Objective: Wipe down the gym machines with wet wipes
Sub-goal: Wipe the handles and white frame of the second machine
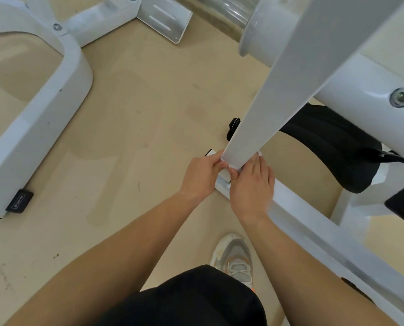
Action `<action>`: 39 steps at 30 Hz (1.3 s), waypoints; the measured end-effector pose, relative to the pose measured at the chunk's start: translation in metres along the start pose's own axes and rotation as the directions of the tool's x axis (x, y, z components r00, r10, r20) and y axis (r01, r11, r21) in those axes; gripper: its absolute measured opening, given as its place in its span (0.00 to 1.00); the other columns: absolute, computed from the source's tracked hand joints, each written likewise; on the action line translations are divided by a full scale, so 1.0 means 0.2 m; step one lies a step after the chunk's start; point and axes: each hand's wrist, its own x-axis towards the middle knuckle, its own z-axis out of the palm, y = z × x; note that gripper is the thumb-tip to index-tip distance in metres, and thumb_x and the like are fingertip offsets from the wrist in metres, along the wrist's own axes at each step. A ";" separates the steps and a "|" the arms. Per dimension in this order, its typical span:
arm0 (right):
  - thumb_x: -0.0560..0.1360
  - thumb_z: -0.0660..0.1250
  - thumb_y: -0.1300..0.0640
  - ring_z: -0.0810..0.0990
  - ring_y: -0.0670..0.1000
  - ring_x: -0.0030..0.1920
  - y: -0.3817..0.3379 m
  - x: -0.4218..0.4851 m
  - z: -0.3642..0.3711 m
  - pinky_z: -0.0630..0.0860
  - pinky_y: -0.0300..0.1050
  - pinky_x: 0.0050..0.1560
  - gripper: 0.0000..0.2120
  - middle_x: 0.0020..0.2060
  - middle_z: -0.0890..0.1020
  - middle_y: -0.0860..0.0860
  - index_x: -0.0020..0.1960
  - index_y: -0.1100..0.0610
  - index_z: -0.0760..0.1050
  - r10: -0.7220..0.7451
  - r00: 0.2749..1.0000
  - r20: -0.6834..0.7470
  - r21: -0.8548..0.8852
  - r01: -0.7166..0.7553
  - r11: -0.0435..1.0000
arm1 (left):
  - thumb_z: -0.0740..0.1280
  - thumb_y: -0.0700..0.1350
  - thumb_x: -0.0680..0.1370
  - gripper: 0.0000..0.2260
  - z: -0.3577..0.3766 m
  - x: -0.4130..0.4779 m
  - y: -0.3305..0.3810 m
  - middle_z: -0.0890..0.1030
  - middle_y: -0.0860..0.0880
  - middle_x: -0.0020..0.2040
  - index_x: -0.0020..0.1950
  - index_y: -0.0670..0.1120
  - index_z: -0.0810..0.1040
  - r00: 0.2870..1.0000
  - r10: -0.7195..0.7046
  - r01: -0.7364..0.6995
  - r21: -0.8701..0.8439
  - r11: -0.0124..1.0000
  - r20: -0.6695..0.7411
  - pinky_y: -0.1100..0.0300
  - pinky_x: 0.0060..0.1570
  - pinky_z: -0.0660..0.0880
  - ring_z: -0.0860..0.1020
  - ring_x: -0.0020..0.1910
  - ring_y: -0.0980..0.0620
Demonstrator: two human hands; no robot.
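A white gym machine fills the right side, with a slanted white bar [271, 95] running down to the middle of the view. Both hands meet at the bar's lower end. My left hand [202, 176] and my right hand [252, 187] pinch a white wet wipe [234, 166] between thumbs and fingers just under the bar's tip. Most of the wipe is hidden by the hands and the bar. A black padded seat [332, 147] sits behind the bar.
A low white frame rail [314, 222] runs along the floor at the right. Another white machine base [43, 109] curves across the left, with a black foot cap [19, 201]. My grey shoe [235, 257] stands on the beige floor [137, 137].
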 end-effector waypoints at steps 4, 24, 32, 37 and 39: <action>0.81 0.62 0.45 0.67 0.57 0.75 0.01 0.00 -0.04 0.62 0.54 0.73 0.30 0.72 0.73 0.55 0.76 0.61 0.64 -0.017 1.000 0.010 0.033 0.017 0.999 | 0.66 0.47 0.80 0.10 -0.02 -0.02 0.04 0.74 0.55 0.27 0.39 0.52 0.80 0.996 -0.088 0.088 0.051 0.995 -0.011 0.59 0.32 0.66 0.68 0.28 0.53; 0.81 0.64 0.57 0.76 0.42 0.55 -0.07 -0.18 -0.22 0.70 0.36 0.59 0.11 0.55 0.78 0.44 0.59 0.51 0.82 -0.076 0.973 0.219 0.644 -0.086 0.760 | 0.69 0.34 0.78 0.14 -0.05 -0.29 0.01 0.85 0.45 0.50 0.63 0.44 0.80 0.972 -0.221 0.215 -0.664 0.716 0.077 0.53 0.54 0.82 0.83 0.46 0.46; 0.79 0.62 0.62 0.77 0.39 0.46 -0.01 -0.18 -0.21 0.69 0.29 0.44 0.15 0.43 0.82 0.44 0.58 0.48 0.83 -0.094 0.959 0.269 0.668 -0.116 0.735 | 0.75 0.38 0.75 0.08 0.03 -0.24 -0.03 0.86 0.44 0.48 0.54 0.43 0.85 0.947 -0.305 0.300 -0.612 0.732 0.099 0.53 0.58 0.80 0.84 0.48 0.49; 0.79 0.61 0.60 0.79 0.43 0.47 0.04 -0.20 -0.23 0.76 0.42 0.50 0.15 0.48 0.80 0.41 0.64 0.50 0.74 0.105 0.947 0.303 0.663 -0.289 0.690 | 0.75 0.38 0.74 0.04 0.09 -0.14 -0.02 0.84 0.46 0.41 0.46 0.44 0.83 0.861 -0.499 0.333 -0.639 0.693 -0.093 0.53 0.46 0.81 0.82 0.39 0.50; 0.80 0.62 0.58 0.79 0.42 0.48 0.05 -0.20 -0.23 0.76 0.41 0.50 0.11 0.49 0.81 0.42 0.61 0.50 0.77 0.099 0.945 0.313 0.657 -0.290 0.696 | 0.74 0.39 0.74 0.04 0.11 -0.08 -0.01 0.83 0.48 0.43 0.45 0.46 0.81 0.804 -0.562 0.312 -0.668 0.676 -0.193 0.54 0.49 0.82 0.82 0.40 0.50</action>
